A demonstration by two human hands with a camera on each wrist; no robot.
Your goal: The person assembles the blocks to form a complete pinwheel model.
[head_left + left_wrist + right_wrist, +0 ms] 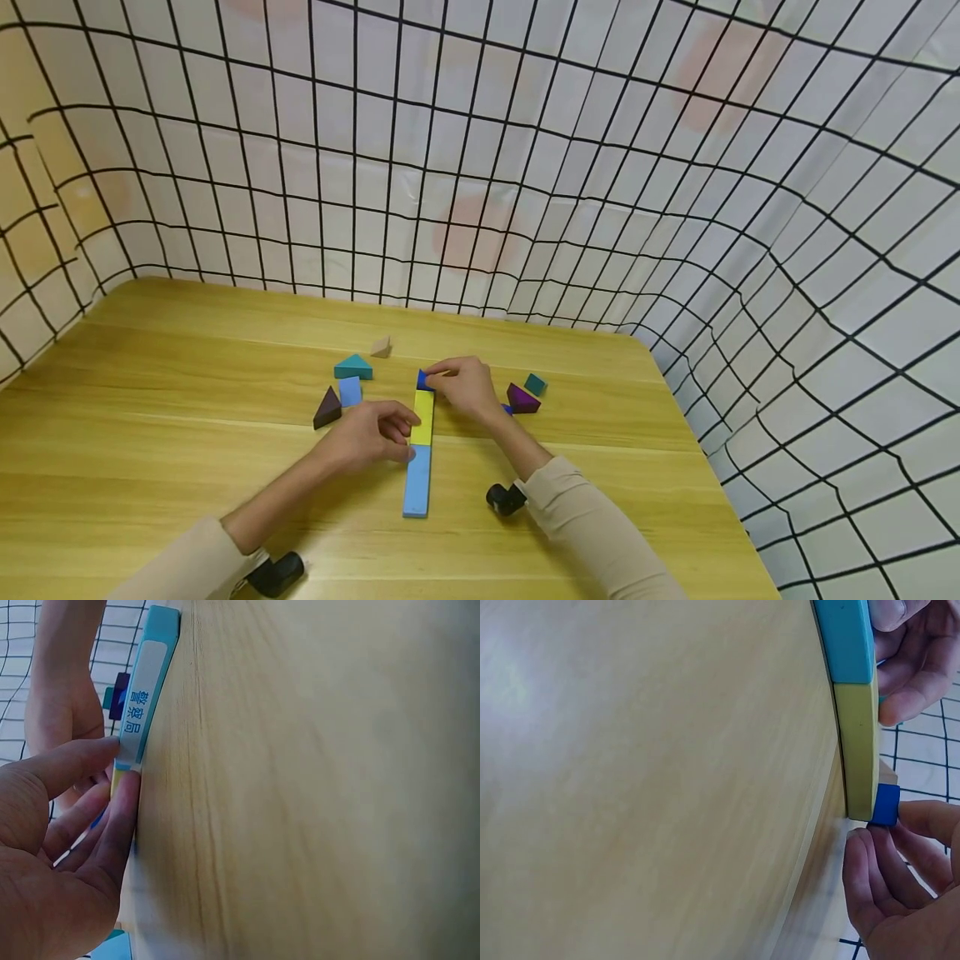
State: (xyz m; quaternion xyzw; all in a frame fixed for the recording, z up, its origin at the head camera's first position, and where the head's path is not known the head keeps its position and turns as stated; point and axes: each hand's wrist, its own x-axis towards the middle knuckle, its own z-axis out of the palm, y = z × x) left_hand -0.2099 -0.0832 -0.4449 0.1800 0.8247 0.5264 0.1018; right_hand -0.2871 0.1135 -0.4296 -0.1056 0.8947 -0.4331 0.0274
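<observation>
A row of blocks lies on the table: a long light-blue block (417,492) nearest me, a yellow block (423,408) end to end with it, and a small dark-blue block (886,805) at the far end. My right hand (467,387) pinches the dark-blue block between thumb and fingers. Beside the row's left side, my left hand (367,437) has its fingers loosely bent, the tips at the yellow block and the joint with the light-blue one. Printed characters show on the light-blue block's side in the left wrist view.
Left of the row lie a teal triangle (353,367), a blue block (349,392), a dark triangular block (327,409) and a beige block (381,347). On the right are a purple block (522,399) and a green block (535,384). A grid-patterned curtain (465,167) surrounds the table (600,500).
</observation>
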